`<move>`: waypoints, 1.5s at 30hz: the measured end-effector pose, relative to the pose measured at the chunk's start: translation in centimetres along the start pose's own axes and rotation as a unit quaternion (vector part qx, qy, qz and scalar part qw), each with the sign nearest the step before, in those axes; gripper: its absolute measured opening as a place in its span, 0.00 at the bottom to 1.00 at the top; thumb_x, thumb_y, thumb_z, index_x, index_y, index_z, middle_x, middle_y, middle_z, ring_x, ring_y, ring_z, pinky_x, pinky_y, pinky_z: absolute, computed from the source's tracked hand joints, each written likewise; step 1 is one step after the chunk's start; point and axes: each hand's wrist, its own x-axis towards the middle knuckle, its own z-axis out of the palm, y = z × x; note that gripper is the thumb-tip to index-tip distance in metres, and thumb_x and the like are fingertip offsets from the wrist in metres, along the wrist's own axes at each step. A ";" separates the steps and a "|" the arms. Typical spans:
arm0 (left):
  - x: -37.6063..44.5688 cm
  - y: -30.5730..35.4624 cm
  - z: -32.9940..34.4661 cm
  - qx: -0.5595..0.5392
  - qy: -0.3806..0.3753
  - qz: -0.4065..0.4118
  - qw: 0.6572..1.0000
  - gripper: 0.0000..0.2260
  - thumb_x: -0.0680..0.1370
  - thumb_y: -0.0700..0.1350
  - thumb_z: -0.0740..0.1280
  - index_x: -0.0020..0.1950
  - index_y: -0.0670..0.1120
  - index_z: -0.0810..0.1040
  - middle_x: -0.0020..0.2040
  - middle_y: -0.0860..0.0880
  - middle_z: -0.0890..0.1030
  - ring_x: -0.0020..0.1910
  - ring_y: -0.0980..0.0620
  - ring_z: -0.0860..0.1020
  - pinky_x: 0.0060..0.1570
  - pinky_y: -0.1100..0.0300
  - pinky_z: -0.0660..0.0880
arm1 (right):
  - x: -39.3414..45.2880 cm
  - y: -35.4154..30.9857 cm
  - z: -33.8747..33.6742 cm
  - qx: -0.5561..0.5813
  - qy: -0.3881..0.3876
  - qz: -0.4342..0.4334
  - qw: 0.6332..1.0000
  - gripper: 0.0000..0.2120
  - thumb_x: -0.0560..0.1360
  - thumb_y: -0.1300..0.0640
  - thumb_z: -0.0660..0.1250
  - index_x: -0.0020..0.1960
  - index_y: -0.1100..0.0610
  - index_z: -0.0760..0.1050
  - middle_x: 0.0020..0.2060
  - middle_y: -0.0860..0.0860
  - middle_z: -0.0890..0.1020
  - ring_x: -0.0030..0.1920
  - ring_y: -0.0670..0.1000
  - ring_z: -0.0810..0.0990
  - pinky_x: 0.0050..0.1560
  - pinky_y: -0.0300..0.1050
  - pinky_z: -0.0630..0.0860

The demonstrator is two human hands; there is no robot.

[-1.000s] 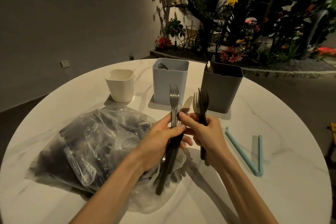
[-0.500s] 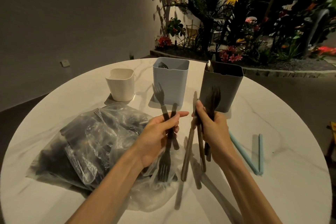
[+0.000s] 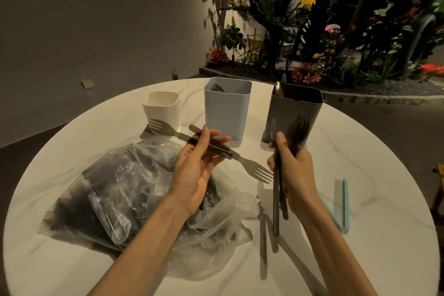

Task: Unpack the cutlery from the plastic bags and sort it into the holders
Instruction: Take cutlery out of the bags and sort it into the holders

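My left hand (image 3: 197, 166) holds two dark-handled forks (image 3: 249, 166) crosswise above the table, one pointing left, one pointing right. My right hand (image 3: 295, 170) grips an upright bundle of dark-handled cutlery (image 3: 276, 199), forks and a knife, in front of the dark grey holder (image 3: 298, 113). The blue-grey holder (image 3: 227, 110) stands at centre with cutlery tips showing inside. A low white holder (image 3: 161, 109) stands to its left. Crumpled clear plastic bags (image 3: 120, 190) with dark cutlery inside lie under my left forearm.
Two light blue bag clips (image 3: 344, 204) lie on the round white marble table (image 3: 360, 156) to the right of my right hand. Plants and flowers stand beyond the table's far edge.
My hands have drawn apart. The left hand's forks have swung from upright to lying crosswise. The right hand has moved right with its bundle, toward the dark grey holder.
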 end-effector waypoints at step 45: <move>-1.0 -2.4 0.7 0.359 -0.159 -0.149 0.907 0.05 0.81 0.43 0.64 0.48 0.44 0.75 0.43 0.48 0.76 0.48 0.52 0.76 0.60 0.50 0.73 | -0.8 1.3 1.2 0.020 -0.132 -0.008 0.991 0.13 0.76 0.48 0.71 0.45 0.58 0.85 0.36 0.50 0.86 0.36 0.42 0.84 0.32 0.26 0.73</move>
